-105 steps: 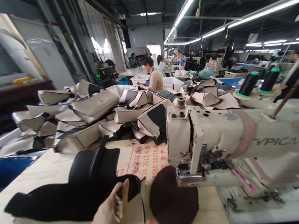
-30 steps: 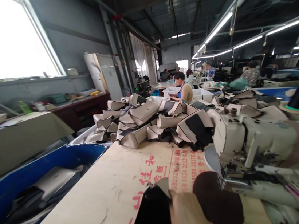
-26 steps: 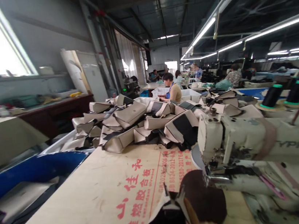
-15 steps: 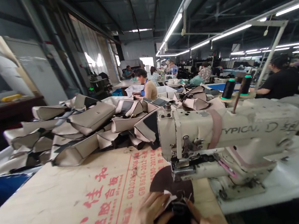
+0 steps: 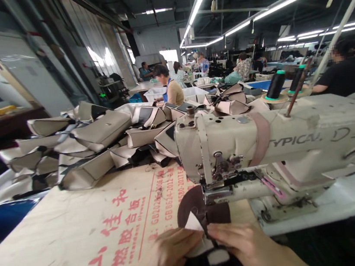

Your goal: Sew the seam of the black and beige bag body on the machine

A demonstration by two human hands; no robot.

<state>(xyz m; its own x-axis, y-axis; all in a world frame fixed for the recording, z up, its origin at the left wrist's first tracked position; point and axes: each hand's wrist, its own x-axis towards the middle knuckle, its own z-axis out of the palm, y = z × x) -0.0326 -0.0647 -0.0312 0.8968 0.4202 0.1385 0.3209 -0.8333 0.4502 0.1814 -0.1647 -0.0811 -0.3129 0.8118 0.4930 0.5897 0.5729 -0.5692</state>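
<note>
Black-and-beige bag panel (image 5: 201,247), pinched at its near edge between the left hand (image 5: 172,256) and the right hand (image 5: 241,244), both hands close together with fingertips almost meeting. Panel lying straight ahead of the hands, just in front of the sewing machine's presser foot (image 5: 216,193); long axis hard to tell, with most of the panel dropping out of view below. Right hand slightly nearer the foot. Just beyond the fingers, a round dark brown pad (image 5: 189,205) on the tabletop (image 5: 49,250), partly under the foot. Farther out, the cream sewing machine (image 5: 230,139) on the right, black thread spools (image 5: 275,85) behind it, a heap of beige bag pieces (image 5: 96,135) ahead, and a seated co-worker (image 5: 172,92) beyond.
</note>
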